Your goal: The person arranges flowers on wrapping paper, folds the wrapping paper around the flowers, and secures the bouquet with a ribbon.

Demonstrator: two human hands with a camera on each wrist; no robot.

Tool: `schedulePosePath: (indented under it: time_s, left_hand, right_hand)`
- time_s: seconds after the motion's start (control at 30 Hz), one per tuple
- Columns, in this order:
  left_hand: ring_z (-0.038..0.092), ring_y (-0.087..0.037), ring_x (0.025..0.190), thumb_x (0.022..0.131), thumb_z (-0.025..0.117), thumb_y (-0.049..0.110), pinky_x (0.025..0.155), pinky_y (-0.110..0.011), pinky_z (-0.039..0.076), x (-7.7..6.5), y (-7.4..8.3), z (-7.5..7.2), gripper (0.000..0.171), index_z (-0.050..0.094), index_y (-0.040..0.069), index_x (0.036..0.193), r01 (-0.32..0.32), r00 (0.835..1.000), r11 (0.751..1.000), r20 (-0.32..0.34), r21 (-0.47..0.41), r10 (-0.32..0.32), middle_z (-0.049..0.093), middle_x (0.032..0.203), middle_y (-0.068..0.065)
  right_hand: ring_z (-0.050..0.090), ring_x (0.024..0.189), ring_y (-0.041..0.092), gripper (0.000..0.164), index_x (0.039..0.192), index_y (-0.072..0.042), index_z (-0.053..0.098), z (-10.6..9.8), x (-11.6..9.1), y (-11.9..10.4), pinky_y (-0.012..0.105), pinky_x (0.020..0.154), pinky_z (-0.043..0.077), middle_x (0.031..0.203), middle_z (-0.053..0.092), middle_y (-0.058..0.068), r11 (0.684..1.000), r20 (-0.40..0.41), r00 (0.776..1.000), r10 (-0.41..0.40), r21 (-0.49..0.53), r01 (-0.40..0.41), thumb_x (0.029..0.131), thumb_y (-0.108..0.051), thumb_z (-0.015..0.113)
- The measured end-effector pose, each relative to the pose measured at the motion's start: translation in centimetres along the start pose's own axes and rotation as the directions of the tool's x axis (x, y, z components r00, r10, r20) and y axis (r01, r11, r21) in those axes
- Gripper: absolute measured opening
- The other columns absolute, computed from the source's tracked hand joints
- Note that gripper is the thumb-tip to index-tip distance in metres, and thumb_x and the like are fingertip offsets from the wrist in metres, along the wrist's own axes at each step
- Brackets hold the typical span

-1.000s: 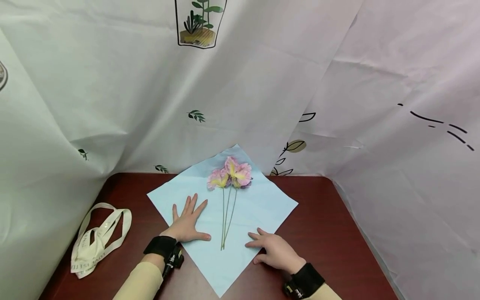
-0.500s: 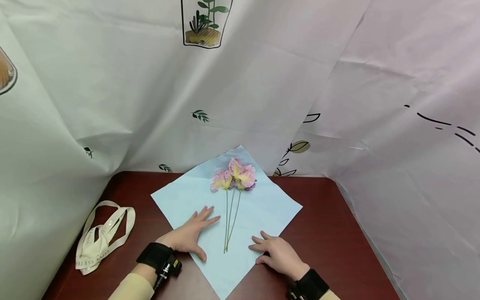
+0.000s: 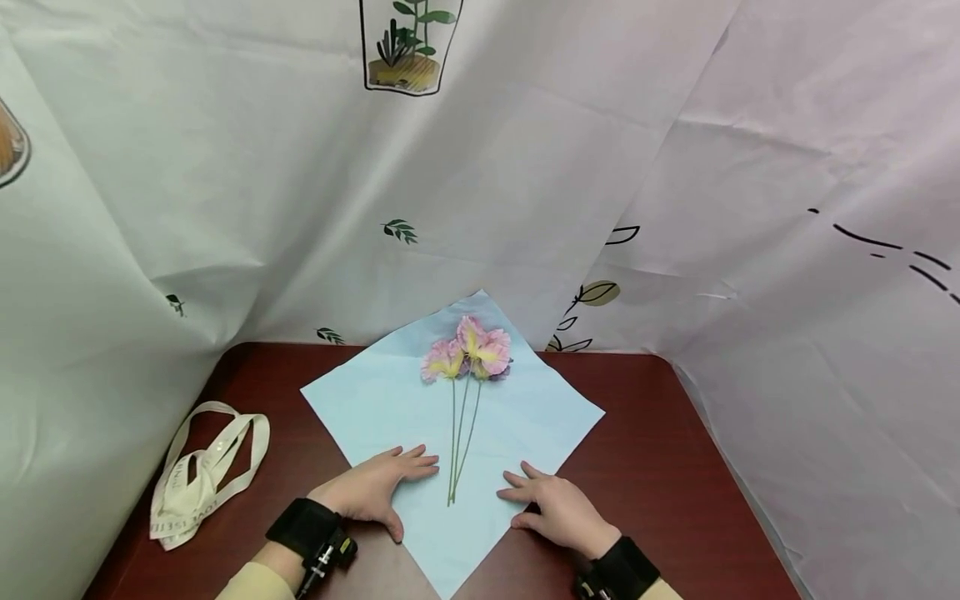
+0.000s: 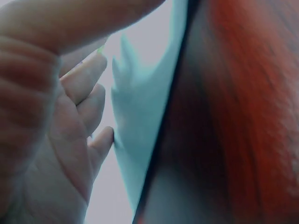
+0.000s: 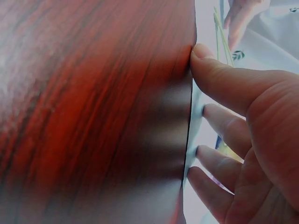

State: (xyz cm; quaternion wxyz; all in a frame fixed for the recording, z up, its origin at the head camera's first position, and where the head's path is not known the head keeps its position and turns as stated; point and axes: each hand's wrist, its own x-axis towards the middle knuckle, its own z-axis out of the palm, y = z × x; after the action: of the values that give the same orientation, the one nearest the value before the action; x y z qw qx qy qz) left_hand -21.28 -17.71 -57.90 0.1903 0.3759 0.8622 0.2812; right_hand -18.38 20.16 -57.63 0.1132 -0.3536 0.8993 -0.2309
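A light blue square sheet of wrapping paper [image 3: 525, 425] lies with one corner pointing toward me. On its upper half rest several pink and yellow artificial flowers [image 3: 483, 352], their thin green stems [image 3: 453, 450] running down to the middle. My left hand [image 3: 367, 490] lies over the sheet's lower left edge, fingers extended toward the stems and thumb near that edge. At the lower right edge, my right hand [image 3: 561, 510] touches the sheet with its fingers spread. The right wrist view shows the right thumb [image 5: 224, 84] right at the paper's edge, fingertips on the sheet.
A loose bundle of cream ribbon [image 3: 176, 504] with printed letters lies on the left of the dark red wooden table [image 3: 660, 500]. A white printed cloth [image 3: 300, 167] hangs behind and along both sides; the sheet's far corner reaches up against it.
My left hand has slid down toward me along the sheet's left edge, its fingers turning to the right. The right hand keeps its place; the view shifted slightly.
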Motion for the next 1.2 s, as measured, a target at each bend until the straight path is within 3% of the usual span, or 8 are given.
schedulePosePath:
  time_s: [0.17,0.33,0.6,0.83,1.03,1.2]
  left_hand:
    - [0.032,-0.035,0.158,0.070,0.101,0.030,0.125,-0.058,0.025,-0.2,-0.3,0.1,0.096,0.059,0.014,0.155,0.045,0.999,0.999,0.001,0.005,-0.045,0.042,0.169,-0.003]
    - [0.034,-0.033,0.157,0.074,0.097,0.033,0.125,-0.058,0.025,-0.1,-0.7,0.2,0.087,0.063,0.015,0.151,0.030,0.999,1.000,-0.013,0.000,-0.030,0.049,0.164,0.001]
    - [0.048,-0.028,0.149,0.088,0.085,0.040,0.124,-0.052,0.031,-0.1,-1.2,0.8,0.047,0.080,0.018,0.129,-0.038,0.986,0.997,-0.162,-0.066,0.027,0.067,0.144,0.008]
    - [0.056,-0.023,0.143,0.092,0.080,0.045,0.124,-0.056,0.031,-0.1,-1.4,1.1,0.037,0.083,0.026,0.123,-0.022,0.980,0.983,-0.200,-0.181,-0.015,0.074,0.128,0.018]
    - [0.058,-0.020,0.140,0.093,0.080,0.045,0.123,-0.058,0.031,-0.2,-1.2,1.2,0.033,0.082,0.030,0.123,-0.023,0.982,0.973,-0.186,-0.232,-0.021,0.075,0.123,0.021]
    - [0.058,-0.022,0.141,0.091,0.081,0.045,0.124,-0.057,0.030,-0.6,-0.9,1.3,0.038,0.082,0.026,0.124,-0.031,0.984,0.973,-0.180,-0.227,-0.011,0.075,0.125,0.018]
  right_hand:
    - [0.042,0.152,0.039,0.046,0.145,-0.023,0.070,0.0,0.0,-0.1,0.044,0.108,0.051,0.158,0.057,0.006,1.000,0.011,1.000,0.010,0.026,-0.011,0.100,-0.025,0.077]
    - [0.041,0.153,0.038,0.045,0.144,-0.024,0.070,0.0,0.0,-0.1,0.044,0.110,0.050,0.158,0.056,0.005,0.999,0.015,1.000,0.017,0.032,-0.018,0.100,-0.024,0.078]
    - [0.040,0.154,0.038,0.045,0.143,-0.027,0.071,0.0,-0.2,0.1,0.044,0.111,0.050,0.159,0.056,0.003,1.000,0.017,1.000,0.005,0.012,-0.006,0.099,-0.026,0.080]
    - [0.044,0.152,0.038,0.051,0.146,-0.027,0.069,0.0,-0.8,0.1,0.043,0.109,0.051,0.156,0.058,0.003,1.000,0.013,0.999,-0.030,-0.002,0.030,0.097,-0.026,0.082]
    - [0.053,0.145,0.034,0.040,0.141,-0.026,0.072,0.2,-1.4,0.0,0.039,0.107,0.053,0.148,0.065,0.004,0.995,-0.057,0.996,-0.067,-0.078,0.063,0.102,-0.016,0.076]
    - [0.054,0.145,0.031,0.032,0.137,-0.028,0.075,0.6,-1.7,-0.1,0.039,0.110,0.051,0.146,0.067,0.002,0.992,-0.085,0.993,-0.084,-0.097,0.076,0.107,-0.018,0.069]
